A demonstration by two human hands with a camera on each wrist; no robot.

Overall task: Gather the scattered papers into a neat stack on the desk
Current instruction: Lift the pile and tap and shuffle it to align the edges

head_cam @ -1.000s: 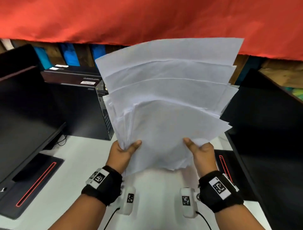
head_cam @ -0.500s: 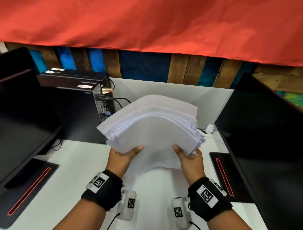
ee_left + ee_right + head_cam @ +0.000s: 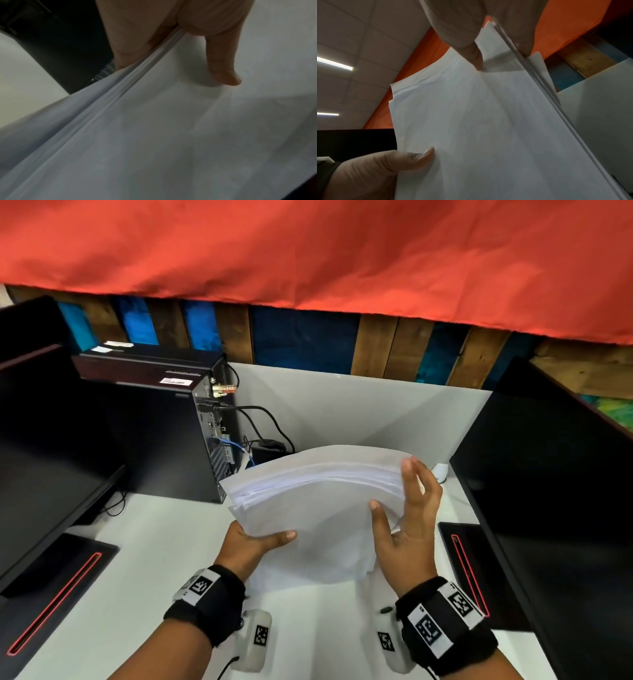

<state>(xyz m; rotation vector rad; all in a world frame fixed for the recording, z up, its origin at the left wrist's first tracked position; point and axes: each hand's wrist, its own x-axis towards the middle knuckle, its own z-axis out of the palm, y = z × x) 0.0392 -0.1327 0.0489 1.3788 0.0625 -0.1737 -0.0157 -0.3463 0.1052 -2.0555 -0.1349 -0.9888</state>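
Note:
A bundle of white papers [image 3: 315,501] hangs above the white desk [image 3: 154,559], bowed upward, its far edges slightly stepped. My left hand [image 3: 253,542] grips the near left corner, thumb [image 3: 223,65] on top and fingers underneath the papers [image 3: 171,128]. My right hand [image 3: 400,494] stands along the right edge, its thumb [image 3: 471,54] pressing the top sheet and its fingers behind the edge of the papers [image 3: 471,121]. The sheets' lower side is hidden.
A black computer tower [image 3: 154,433] with cables stands at the back left. Dark monitors flank the desk, left [image 3: 41,457] and right [image 3: 548,508], each with a red-lined base. A small white object [image 3: 440,470] lies near the right monitor. A white partition closes the back.
The fanned sheets came down from in front of my face and drew together into a tighter bundle. My right hand slid from the near edge up along the right edge.

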